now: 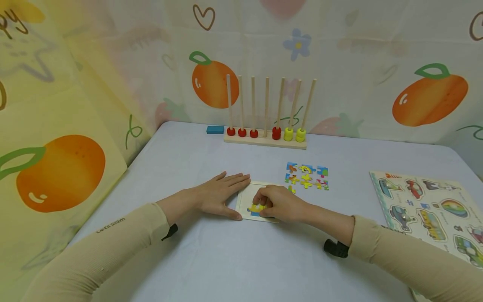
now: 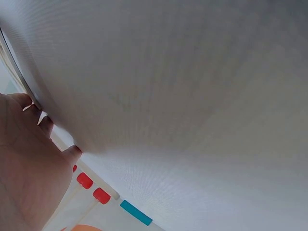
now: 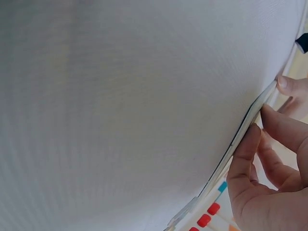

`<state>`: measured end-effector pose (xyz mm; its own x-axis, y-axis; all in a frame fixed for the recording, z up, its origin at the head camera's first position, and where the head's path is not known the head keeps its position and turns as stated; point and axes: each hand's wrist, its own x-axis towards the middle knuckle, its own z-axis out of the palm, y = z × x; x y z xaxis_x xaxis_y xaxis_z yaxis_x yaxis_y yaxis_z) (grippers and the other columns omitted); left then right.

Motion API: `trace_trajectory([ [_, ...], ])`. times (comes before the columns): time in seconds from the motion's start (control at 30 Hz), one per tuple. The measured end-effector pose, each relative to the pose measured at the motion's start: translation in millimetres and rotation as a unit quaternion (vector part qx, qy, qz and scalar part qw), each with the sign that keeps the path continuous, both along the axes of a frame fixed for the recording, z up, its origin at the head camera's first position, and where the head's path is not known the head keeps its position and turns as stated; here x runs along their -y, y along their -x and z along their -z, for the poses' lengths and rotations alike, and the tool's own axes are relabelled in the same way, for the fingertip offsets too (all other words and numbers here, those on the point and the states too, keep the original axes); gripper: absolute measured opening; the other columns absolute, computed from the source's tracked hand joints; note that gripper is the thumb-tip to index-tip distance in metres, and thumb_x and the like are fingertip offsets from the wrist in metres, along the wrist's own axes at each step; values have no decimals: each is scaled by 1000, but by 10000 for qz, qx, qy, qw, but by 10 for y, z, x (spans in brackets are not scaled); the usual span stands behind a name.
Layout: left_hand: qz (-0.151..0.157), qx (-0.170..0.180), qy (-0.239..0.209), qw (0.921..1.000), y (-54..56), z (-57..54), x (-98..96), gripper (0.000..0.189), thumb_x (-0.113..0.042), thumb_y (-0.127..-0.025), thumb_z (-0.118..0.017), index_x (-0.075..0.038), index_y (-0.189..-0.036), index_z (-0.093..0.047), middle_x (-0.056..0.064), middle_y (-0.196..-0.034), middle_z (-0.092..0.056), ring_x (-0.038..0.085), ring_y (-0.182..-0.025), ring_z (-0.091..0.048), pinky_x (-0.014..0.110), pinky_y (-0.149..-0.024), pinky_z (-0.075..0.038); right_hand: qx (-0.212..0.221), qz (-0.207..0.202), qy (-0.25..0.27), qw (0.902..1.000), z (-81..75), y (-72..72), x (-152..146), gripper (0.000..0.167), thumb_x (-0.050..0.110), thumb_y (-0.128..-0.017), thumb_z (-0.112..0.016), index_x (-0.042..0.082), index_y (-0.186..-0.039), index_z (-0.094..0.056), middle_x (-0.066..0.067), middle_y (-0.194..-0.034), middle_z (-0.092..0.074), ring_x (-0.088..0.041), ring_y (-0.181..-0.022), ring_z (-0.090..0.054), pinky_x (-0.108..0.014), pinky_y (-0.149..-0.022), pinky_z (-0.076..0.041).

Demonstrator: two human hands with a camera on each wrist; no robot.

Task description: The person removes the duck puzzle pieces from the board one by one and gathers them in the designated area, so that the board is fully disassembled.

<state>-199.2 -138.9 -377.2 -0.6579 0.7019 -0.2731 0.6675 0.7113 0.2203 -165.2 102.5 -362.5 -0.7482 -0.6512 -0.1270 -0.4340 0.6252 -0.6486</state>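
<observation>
A small pale puzzle board (image 1: 245,199) lies flat on the table between the two hands. My left hand (image 1: 216,196) rests at the board's left edge, fingers spread and thumb near its lower corner. Curled over the board, my right hand (image 1: 283,203) pinches a yellow and blue puzzle piece (image 1: 255,209) close to the front edge. In the right wrist view, the thumb and finger meet at the board's surface, and the piece is hidden there. Several loose puzzle pieces (image 1: 306,177) lie in rows just beyond the right hand.
At the back stands a wooden peg rack (image 1: 265,143) with red and yellow beads. A blue block (image 1: 215,130) sits beside its left end. On the right lies a large picture board (image 1: 409,209) with vehicles, partly under the right sleeve.
</observation>
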Motion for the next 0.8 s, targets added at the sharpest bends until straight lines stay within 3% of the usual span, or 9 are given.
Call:
trace_trajectory([
  [0.8,52,-35,-72,10000,0,0,8,104,-72,-83,-58,-20,-160,-13,-5,-169,-10,19,-158,-10,57,-127,-8,-43,74,-59,9999,-4,-24,-3,22,9,-86,-75,7,-106,-66,-4,-99,-64,-8,-80,-53,-16,-72,-47],
])
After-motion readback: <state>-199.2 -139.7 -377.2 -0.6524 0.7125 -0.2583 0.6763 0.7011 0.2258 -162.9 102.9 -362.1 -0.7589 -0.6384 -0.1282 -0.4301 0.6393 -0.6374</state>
